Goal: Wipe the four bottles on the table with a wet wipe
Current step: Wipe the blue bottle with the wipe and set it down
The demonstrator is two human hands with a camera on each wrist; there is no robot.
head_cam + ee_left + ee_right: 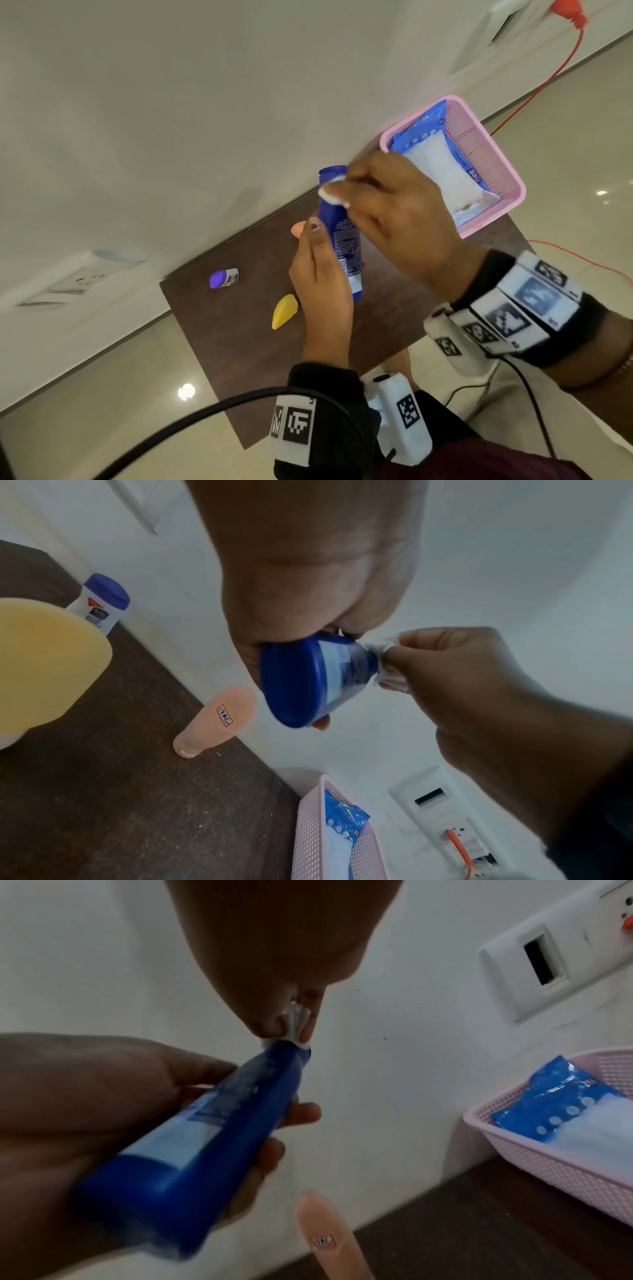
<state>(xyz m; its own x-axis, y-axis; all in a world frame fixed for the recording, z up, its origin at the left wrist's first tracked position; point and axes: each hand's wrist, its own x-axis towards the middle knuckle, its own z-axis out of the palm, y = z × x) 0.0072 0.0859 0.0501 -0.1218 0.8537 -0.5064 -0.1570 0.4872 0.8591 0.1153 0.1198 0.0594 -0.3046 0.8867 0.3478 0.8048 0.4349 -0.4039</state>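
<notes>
My left hand (317,270) grips a blue tube-shaped bottle (339,233) around its lower half, above the dark brown table (239,359). My right hand (383,202) pinches a white wet wipe (330,193) around the far end of that bottle (212,1123). The wipe (387,656) is wrapped over the narrow tip, and the blue cap end (291,685) faces the left wrist camera. A yellow bottle (284,311), a white bottle with a purple cap (223,278) and a peach tube (298,229) stand on the table near the wall.
A pink mesh basket (486,150) holding a blue wet wipe pack (442,164) sits at the table's far right corner. A white wall (171,120) runs along the table's back edge, with a socket plate (548,961) and an orange cable (555,72).
</notes>
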